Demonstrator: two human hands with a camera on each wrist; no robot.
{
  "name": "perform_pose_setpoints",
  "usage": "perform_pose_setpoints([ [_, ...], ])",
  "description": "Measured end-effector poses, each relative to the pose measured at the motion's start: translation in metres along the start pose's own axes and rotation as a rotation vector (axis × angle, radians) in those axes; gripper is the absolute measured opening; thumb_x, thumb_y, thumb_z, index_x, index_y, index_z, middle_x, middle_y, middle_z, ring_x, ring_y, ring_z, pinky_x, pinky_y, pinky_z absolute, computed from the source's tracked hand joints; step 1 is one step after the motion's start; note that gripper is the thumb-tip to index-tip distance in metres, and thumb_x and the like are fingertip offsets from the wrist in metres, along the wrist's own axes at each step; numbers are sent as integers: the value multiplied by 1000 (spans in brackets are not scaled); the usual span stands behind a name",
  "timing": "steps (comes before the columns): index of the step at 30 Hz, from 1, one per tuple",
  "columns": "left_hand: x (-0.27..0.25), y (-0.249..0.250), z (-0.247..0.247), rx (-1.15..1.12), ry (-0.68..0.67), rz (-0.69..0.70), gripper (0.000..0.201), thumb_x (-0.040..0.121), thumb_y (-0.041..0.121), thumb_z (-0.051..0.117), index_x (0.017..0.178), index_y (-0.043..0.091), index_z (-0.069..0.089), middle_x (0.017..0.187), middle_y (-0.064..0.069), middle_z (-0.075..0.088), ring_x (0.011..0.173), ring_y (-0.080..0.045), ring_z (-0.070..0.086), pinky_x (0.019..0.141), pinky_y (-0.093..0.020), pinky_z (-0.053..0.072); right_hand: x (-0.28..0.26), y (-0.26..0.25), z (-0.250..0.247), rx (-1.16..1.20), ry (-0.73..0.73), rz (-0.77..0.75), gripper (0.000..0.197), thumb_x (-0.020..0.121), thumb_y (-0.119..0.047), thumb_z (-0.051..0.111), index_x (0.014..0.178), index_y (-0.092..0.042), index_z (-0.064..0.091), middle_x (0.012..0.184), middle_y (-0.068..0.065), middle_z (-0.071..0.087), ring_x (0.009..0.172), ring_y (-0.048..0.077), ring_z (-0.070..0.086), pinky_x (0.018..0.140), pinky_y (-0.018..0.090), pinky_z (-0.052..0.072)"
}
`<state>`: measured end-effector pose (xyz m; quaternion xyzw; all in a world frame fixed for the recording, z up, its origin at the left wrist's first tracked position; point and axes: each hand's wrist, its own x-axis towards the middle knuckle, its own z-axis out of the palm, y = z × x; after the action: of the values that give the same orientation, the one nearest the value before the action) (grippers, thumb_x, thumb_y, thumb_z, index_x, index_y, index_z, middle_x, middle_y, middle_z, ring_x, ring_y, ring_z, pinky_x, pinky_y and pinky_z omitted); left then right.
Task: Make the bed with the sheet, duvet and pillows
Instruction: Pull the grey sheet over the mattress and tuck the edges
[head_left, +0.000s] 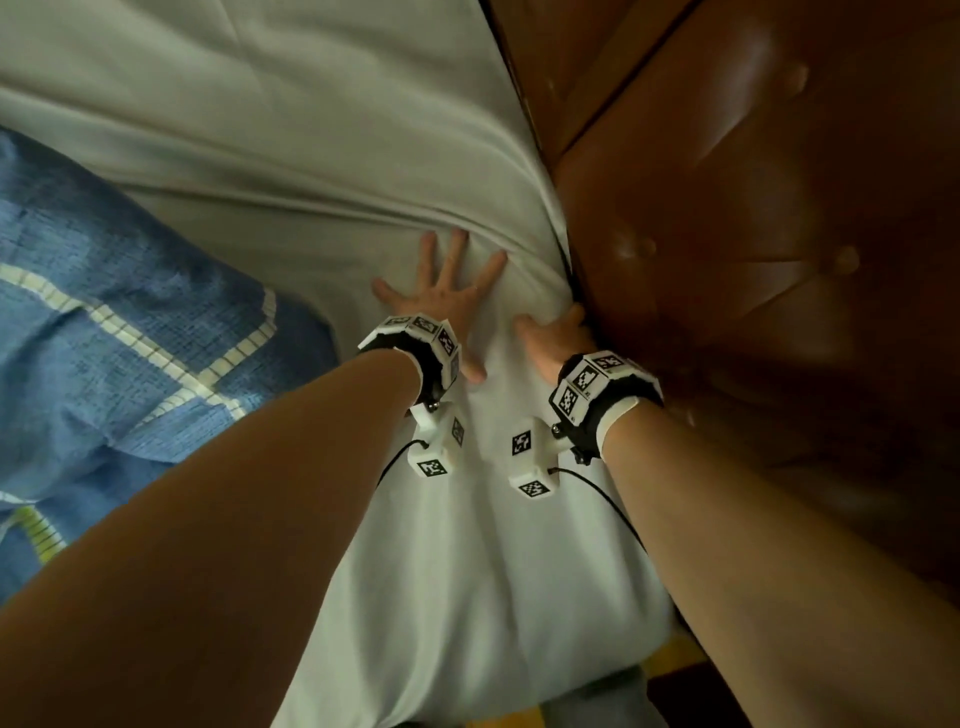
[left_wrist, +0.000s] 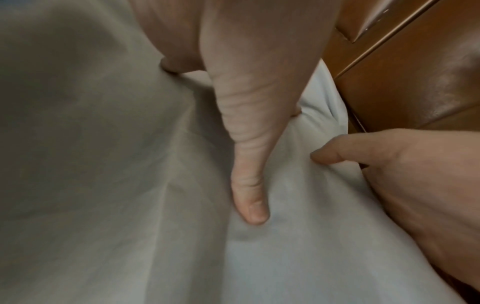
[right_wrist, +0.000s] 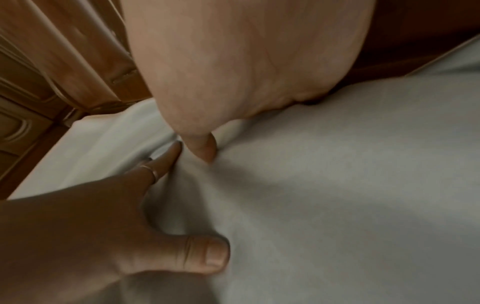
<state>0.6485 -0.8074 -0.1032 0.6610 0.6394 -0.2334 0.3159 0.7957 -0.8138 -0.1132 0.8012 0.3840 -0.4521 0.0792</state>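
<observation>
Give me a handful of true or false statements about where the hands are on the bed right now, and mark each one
1. The left hand lies flat on the white sheet with fingers spread. True.
2. The right hand is lifting a pillow. False: it presses the sheet at the edge beside the brown padded headboard, its fingers out of sight at the gap.
3. A blue cloth with pale stripes lies to the left of the hands. True.
4. The sheet is perfectly smooth ahead of the left hand. False: long folds run across it there.
5. Both hands rest on the headboard. False: both are on the sheet.
</observation>
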Motion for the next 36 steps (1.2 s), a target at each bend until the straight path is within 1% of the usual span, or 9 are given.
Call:
perform_pose_setpoints([
  [3, -7, 5, -1, 21, 18, -11, 152, 40, 56, 89, 136, 56, -29, 153, 5, -36, 142, -34, -31, 89, -85, 7, -20, 21, -5, -93, 1, -185, 99, 82, -39, 64, 155, -10, 3, 159, 17, 21, 143, 35, 28, 116, 47, 28],
  [6, -15, 10, 1, 45, 51, -33, 150, 45, 56, 88, 139, 51, -28, 154, 1, -36, 141, -36, -30, 97, -82, 6, -52, 61, 1, -170, 57, -352, 95, 87, -36, 63, 156, -7, 4, 163, 18, 6, 150, 32, 11, 122, 43, 13],
  [9, -34, 18, 8, 82, 137, -62, 139, 59, 56, 82, 145, 42, -25, 154, -4, -36, 143, -35, -26, 109, -72, 3, -80, 114, 17, -195, 189, -378, 89, 90, -37, 61, 156, -9, 8, 164, 14, 1, 151, 28, 3, 123, 41, 6],
  [14, -91, 49, 52, 57, 233, 35, 97, 87, 50, 59, 153, 28, -10, 158, -3, -26, 148, -28, -11, 119, -54, 8, -125, 202, 34, -141, 257, -334, 88, 90, -31, 61, 156, -4, 9, 163, 16, 9, 151, 28, 9, 124, 38, 10],
  [20, -148, 103, 121, 90, 91, 317, 90, 89, 48, 57, 152, 37, -6, 160, 6, -17, 149, -24, -7, 119, -56, 9, -145, 265, 29, -54, 226, -113, 84, 93, -42, 54, 156, -7, 11, 160, 14, 22, 147, 28, 24, 121, 38, 19],
  [26, -127, 148, 127, 343, 251, 508, 76, 89, 62, 42, 152, 27, 18, 161, 1, 11, 149, -25, 3, 119, -54, 6, -100, 262, 12, 73, 26, -37, 78, 85, -70, 43, 143, -18, 36, 141, 10, 49, 125, 31, 52, 99, 44, 44],
  [30, -116, 175, 131, 422, 225, 487, 74, 87, 65, 31, 148, 23, 33, 156, -1, 27, 147, -25, 14, 119, -52, 6, -102, 276, 11, 76, -18, -62, 77, 84, -70, 44, 143, -22, 34, 140, 10, 48, 123, 30, 53, 99, 43, 43],
  [34, -112, 203, 127, 565, 163, 442, 67, 88, 62, 10, 145, 38, 36, 148, 8, 40, 145, -30, 14, 115, -60, -4, -125, 295, 6, -18, -5, -8, 76, 90, -59, 50, 148, -18, 25, 148, 8, 41, 133, 28, 44, 108, 42, 32],
  [36, -108, 211, 127, 635, 134, 467, 73, 83, 59, -1, 141, 43, 41, 141, 10, 48, 139, -36, 21, 111, -64, 1, -134, 313, 5, -7, -9, 23, 71, 93, -56, 48, 147, -14, 28, 147, 10, 43, 133, 27, 43, 107, 39, 32],
])
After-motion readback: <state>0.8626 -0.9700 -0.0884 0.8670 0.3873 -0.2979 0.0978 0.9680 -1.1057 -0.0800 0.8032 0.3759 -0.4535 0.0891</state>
